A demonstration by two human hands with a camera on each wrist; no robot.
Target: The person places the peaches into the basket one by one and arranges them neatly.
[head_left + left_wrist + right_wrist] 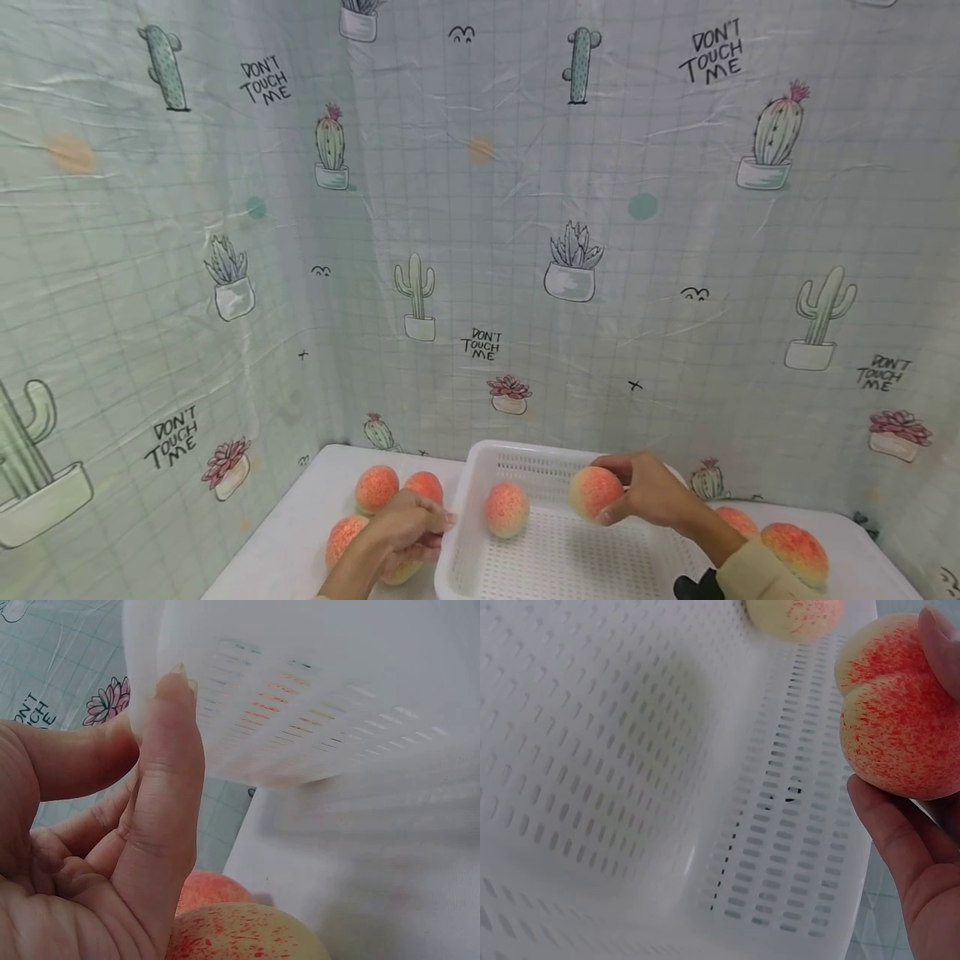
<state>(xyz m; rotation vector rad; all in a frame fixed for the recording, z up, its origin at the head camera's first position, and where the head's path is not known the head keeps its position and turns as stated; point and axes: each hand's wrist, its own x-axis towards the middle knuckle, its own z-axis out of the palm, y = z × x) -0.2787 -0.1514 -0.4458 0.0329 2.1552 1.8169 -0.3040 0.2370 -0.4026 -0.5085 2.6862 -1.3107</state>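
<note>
A peach (596, 493) in my right hand (648, 490), above the white perforated basket (577, 558).
My right fingers curl partway closed round that peach, while my left hand (411, 527) pinches the basket's rim; another peach (507, 510) lies inside. The white surface (281, 554) carries more peaches on both sides of the basket, and cactus-printed, gridded sheeting (495, 225) marked "DON'T TOUCH ME" hangs behind and to the left.
</note>
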